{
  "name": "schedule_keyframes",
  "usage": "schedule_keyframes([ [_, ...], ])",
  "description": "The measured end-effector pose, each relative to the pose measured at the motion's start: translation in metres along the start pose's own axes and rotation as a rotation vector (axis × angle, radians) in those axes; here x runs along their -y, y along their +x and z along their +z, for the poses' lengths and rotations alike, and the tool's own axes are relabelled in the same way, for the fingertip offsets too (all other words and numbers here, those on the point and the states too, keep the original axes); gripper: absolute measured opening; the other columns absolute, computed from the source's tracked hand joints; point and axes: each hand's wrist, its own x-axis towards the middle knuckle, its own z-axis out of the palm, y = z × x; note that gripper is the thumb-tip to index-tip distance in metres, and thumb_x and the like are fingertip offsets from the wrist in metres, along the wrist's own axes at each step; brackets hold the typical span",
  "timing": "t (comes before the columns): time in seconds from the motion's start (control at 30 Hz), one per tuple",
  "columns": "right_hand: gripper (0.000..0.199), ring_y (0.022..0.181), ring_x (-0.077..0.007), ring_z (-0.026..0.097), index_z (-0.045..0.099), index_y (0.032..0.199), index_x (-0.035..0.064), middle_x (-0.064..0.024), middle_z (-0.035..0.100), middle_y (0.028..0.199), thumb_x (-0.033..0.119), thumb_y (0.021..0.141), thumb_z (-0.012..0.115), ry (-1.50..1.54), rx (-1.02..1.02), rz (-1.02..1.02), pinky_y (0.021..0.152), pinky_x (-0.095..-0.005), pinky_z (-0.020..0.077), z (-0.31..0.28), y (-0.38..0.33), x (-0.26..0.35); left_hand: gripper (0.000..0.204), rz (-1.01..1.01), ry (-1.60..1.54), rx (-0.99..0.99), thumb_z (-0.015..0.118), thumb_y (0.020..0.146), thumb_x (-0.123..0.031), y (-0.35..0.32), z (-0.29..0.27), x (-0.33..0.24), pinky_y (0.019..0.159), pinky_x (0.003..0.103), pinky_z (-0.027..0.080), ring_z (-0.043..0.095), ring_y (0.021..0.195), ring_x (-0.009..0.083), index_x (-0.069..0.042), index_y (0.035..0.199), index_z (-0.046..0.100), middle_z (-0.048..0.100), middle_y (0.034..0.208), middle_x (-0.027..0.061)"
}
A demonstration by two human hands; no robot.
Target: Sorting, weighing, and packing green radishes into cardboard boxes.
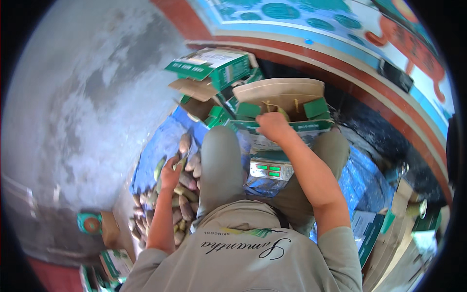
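Beside my left knee, my left hand curls at a heap of oblong, brown-and-green produce on wrinkled blue sheeting; whether it grips any, I can't tell. A boxy scale sits between my knees. Beyond, my right hand, fingers bent, grasp unclear, blocks part of an open cardboard carton; another carton stands farther left.

I'd call this a makeshift produce-packing room: stained grey plaster wall at left, long brown-and-green vegetables heaped by a blue plastic sheet, silver digital scale, green-and-white cardboard cartons at the far side.
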Motion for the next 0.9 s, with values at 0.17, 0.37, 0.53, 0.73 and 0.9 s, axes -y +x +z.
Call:
schedule_keyframes([
  [0.17,0.025,0.082,-0.032,0.062,0.061,0.088,0.0049,-0.0144,0.063,0.084,0.026,0.075,0.066,0.014,-0.043,-0.031,0.07,-0.0424,0.0491,-0.018,-0.007,-0.001,0.047,-0.239,0.132,0.19,0.063,0.076,-0.03,-0.041,0.029,0.074,0.085,0.042,0.045,0.058,0.1,0.0336,-0.004,0.115,0.055,0.062,0.104,0.0176],
  [0.37,0.021,0.081,-0.0334,0.06,0.06,0.088,0.0039,-0.0152,0.061,0.083,0.021,0.078,0.065,0.07,-0.201,-0.029,0.069,-0.0417,0.0471,-0.036,-0.011,-0.001,0.042,-0.444,0.163,0.434,0.062,0.076,-0.032,-0.107,0.053,0.11,0.083,0.041,0.047,0.061,0.096,0.0311,-0.008,0.111,0.059,0.064,0.1,0.0165],
  [0.53,0.018,0.078,-0.0326,0.06,0.061,0.089,0.0037,-0.0141,0.062,0.084,0.019,0.08,0.063,0.084,-0.212,-0.059,0.069,-0.0397,0.0468,-0.042,-0.012,0.003,0.04,-0.499,0.281,0.635,0.063,0.074,-0.034,-0.164,0.082,0.144,0.083,0.04,0.048,0.062,0.093,0.0315,-0.007,0.102,0.064,0.065,0.095,0.0163],
  [0.73,0.014,0.077,-0.0324,0.06,0.062,0.088,0.003,-0.0139,0.062,0.084,0.016,0.083,0.061,0.085,-0.365,0.024,0.068,-0.0377,0.0469,-0.042,-0.01,-0.01,0.037,-0.594,0.173,0.713,0.063,0.073,-0.034,-0.203,0.098,0.164,0.08,0.042,0.048,0.061,0.092,0.0338,-0.004,0.096,0.064,0.064,0.096,0.018],
  [0.9,0.016,0.079,-0.0281,0.062,0.063,0.092,0.002,-0.0138,0.063,0.087,0.017,0.087,0.059,0.033,-0.473,0.08,0.071,-0.0339,0.0477,-0.055,-0.024,-0.041,0.032,-0.663,0.094,0.69,0.064,0.074,-0.027,-0.218,0.12,0.161,0.072,0.04,0.051,0.064,0.082,0.0314,-0.006,0.098,0.065,0.066,0.089,0.0156],
])
